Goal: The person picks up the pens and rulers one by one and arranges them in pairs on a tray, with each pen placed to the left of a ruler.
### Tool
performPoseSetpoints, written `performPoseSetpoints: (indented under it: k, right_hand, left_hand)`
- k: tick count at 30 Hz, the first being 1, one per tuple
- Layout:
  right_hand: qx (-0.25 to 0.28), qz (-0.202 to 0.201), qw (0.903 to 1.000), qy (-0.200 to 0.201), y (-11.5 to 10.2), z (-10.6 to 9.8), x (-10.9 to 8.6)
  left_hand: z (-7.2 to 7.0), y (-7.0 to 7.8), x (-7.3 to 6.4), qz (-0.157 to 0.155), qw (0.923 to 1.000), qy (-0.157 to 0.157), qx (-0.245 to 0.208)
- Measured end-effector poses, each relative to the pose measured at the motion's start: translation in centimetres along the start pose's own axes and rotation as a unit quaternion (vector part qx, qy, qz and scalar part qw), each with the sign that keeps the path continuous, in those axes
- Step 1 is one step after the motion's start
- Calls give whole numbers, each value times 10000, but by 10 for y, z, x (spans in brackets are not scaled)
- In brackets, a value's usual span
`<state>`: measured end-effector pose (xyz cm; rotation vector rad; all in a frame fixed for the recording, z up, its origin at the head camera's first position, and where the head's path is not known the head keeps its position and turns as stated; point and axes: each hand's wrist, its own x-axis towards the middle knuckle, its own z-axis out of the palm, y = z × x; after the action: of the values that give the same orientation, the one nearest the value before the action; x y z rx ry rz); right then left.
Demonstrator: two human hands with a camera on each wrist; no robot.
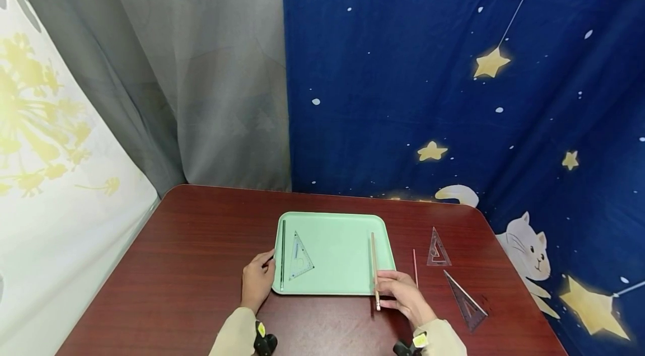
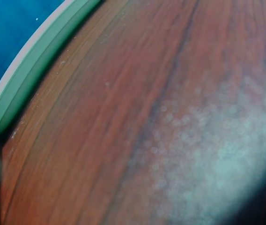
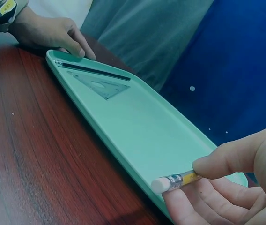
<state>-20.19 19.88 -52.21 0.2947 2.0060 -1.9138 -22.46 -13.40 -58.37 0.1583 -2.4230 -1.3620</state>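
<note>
Head view: right hand [image 1: 402, 293] pinches pencil [image 1: 374, 258] across near edge of tray [image 1: 340, 258]; left hand [image 1: 257, 282] touches it, grip unclear.

Long cream sleeves [image 1: 234, 335]; rounded black wrist devices [image 1: 269, 343] (small yellow label [image 1: 420, 340] on each).

High head view facing forward and down, left wrist close above table [image 1: 201, 249], right wrist close across shared tray [image 1: 340, 255]
</note>
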Motion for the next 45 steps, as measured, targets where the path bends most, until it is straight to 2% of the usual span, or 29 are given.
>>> performPoseSetpoints:
  k: [15, 24, 38, 45]
  right_hand:
    - [-64, 2, 9999, -90, -1, 15, 8]
    - [31, -87, 9996, -261, 0, 25, 10]
    - [90, -29, 9995, -313, -5, 35, 15]
    - [8, -117, 9994, -328, -5, 41, 18]
  left_hand:
    - [0, -1, 1, 100, 9999, 122, 23]
    - [-2, 0, 2, -19, 10000, -50, 4]
    - [0, 0, 0, -100, 9999, -119, -43]
    - [1, -1, 0, -26, 10000, -51, -37]
